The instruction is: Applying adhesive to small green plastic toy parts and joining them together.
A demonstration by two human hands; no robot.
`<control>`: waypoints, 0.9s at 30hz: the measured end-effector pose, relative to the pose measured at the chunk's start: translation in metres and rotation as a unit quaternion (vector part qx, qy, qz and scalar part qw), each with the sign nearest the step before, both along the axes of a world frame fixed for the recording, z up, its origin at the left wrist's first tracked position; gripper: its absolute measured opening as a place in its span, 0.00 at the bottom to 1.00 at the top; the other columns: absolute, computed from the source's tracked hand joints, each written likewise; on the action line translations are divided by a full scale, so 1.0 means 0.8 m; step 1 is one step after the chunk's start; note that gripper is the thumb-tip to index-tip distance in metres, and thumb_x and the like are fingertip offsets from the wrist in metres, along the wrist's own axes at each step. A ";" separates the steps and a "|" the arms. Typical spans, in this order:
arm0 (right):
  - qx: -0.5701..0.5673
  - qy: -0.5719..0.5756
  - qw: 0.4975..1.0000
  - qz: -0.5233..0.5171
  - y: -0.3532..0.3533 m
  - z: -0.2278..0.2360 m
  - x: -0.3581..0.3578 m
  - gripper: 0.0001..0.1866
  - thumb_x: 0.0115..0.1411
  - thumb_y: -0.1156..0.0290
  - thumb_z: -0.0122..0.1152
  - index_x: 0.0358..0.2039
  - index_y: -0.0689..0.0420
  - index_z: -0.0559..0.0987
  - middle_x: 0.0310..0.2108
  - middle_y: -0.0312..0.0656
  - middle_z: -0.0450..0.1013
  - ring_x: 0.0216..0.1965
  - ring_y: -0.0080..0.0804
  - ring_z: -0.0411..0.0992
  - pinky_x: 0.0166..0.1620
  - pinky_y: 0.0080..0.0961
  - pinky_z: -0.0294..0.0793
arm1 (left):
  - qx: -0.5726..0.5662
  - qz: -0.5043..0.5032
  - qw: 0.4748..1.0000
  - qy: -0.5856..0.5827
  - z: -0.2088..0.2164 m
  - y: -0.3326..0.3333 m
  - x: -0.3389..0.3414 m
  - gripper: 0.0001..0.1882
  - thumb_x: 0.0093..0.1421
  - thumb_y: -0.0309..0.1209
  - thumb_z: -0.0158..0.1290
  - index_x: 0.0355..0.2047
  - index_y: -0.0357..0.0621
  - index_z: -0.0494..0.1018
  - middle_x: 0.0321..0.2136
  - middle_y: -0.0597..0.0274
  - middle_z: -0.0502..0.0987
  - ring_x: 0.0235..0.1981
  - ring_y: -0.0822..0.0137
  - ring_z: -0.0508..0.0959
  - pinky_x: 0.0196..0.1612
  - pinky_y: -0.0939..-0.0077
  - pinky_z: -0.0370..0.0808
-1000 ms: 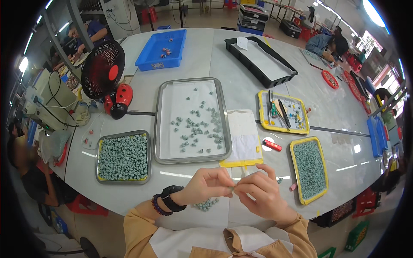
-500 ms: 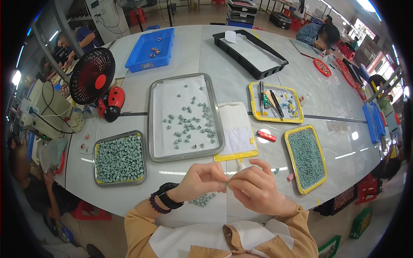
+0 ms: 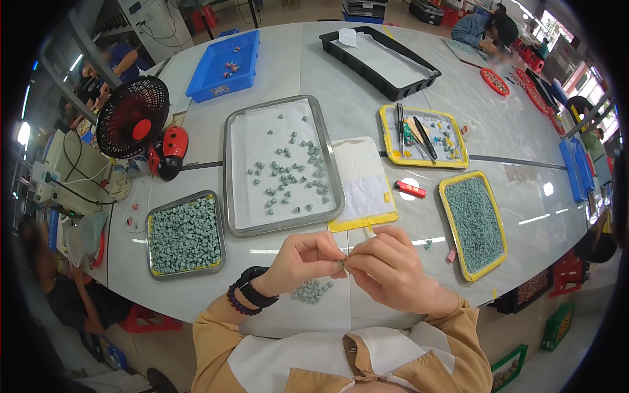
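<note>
My left hand (image 3: 303,263) and my right hand (image 3: 395,270) meet in front of my chest, the fingertips of both pinched together. Between them is a tiny greenish piece (image 3: 341,262), mostly covered by the fingers and too small to name. Just below, partly behind my left hand, lies a loose pile of grey-green pieces (image 3: 312,291) on the table. Beyond my hands, a large metal tray (image 3: 227,177) lined with white paper carries many small, separately placed grey-green lumps (image 3: 286,177).
A smaller tray (image 3: 223,245) full of green lumps stands left; a yellow-edged tray (image 3: 452,229) of finer green bits stands right. Nearby are a white board (image 3: 354,154), red lighter (image 3: 411,189), yellow-edged tool tray (image 3: 386,141), fan (image 3: 134,118), blue tray (image 3: 209,72) and black tray (image 3: 327,49).
The view has tilted, so the table's things sit slightly higher in the picture. Both hands stay pinched together, with slightly shifted fingers.
</note>
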State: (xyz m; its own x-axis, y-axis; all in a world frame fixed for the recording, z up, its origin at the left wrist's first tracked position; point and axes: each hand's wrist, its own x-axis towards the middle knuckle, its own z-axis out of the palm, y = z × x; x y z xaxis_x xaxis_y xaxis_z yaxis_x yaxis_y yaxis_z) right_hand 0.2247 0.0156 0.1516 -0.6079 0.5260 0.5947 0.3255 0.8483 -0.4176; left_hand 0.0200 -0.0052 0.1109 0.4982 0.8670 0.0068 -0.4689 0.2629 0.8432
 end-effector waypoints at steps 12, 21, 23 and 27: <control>0.033 0.042 0.999 -0.008 0.005 -0.013 -0.009 0.12 0.43 0.79 0.67 0.31 0.55 0.77 0.31 0.33 0.72 0.29 0.29 0.70 0.44 0.32 0.68 | 0.038 0.082 0.995 0.042 0.006 -0.002 0.000 0.06 0.53 0.13 0.52 0.31 0.34 0.73 0.30 0.59 0.70 0.30 0.66 0.77 0.35 0.74 0.80; 0.035 0.054 0.998 -0.004 0.008 -0.013 -0.011 0.12 0.45 0.79 0.64 0.31 0.56 0.75 0.31 0.34 0.70 0.30 0.30 0.69 0.44 0.33 0.70 | 0.113 0.141 0.980 0.081 0.010 -0.008 0.005 0.07 0.54 0.12 0.50 0.33 0.33 0.73 0.32 0.59 0.70 0.31 0.66 0.78 0.34 0.72 0.80; 0.037 0.054 0.998 -0.010 0.010 -0.013 -0.013 0.12 0.45 0.79 0.64 0.31 0.56 0.75 0.31 0.35 0.70 0.30 0.31 0.69 0.43 0.33 0.70 | 0.111 0.145 0.980 0.084 0.008 -0.007 0.005 0.07 0.54 0.12 0.50 0.33 0.33 0.73 0.32 0.58 0.70 0.31 0.66 0.78 0.35 0.73 0.80; 0.032 0.052 0.998 -0.015 0.011 -0.015 -0.013 0.11 0.45 0.80 0.64 0.31 0.56 0.75 0.30 0.35 0.71 0.30 0.31 0.69 0.42 0.32 0.69 | 0.104 0.149 0.979 0.089 0.007 -0.007 0.006 0.07 0.55 0.13 0.50 0.33 0.32 0.73 0.32 0.58 0.69 0.31 0.66 0.78 0.36 0.73 0.80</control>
